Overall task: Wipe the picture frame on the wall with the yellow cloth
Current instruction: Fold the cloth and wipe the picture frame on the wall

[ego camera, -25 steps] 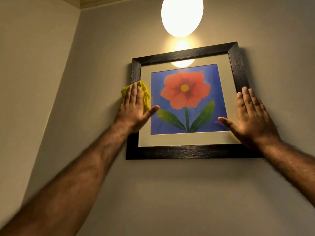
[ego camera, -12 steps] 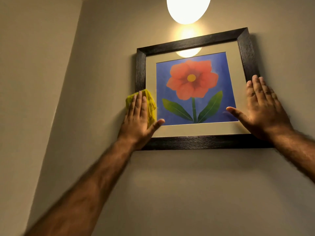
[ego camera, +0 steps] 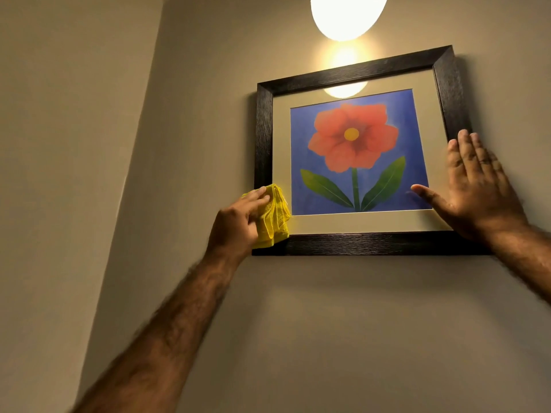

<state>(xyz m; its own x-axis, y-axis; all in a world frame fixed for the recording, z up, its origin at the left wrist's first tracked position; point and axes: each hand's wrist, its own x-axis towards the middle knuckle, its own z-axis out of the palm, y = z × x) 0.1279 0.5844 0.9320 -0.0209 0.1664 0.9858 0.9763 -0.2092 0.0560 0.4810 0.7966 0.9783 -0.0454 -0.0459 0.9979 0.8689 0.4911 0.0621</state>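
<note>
Now our left hand (ego camera: pixel 238 225) bunches the soft yellow cloth (ego camera: pixel 274 216) at the picture frame (ego camera: pixel 372 244)'s lower-left corner, while our right hand (ego camera: pixel 477 189) lies spread flat, steadying its likely fragile glass.

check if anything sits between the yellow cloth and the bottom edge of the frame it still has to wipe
Nothing visible does. The left hand presses the bunched yellow cloth on the lower left corner of the dark wooden picture frame, and the bottom rail is bare up to the right hand, which lies flat over the lower right corner.
</note>
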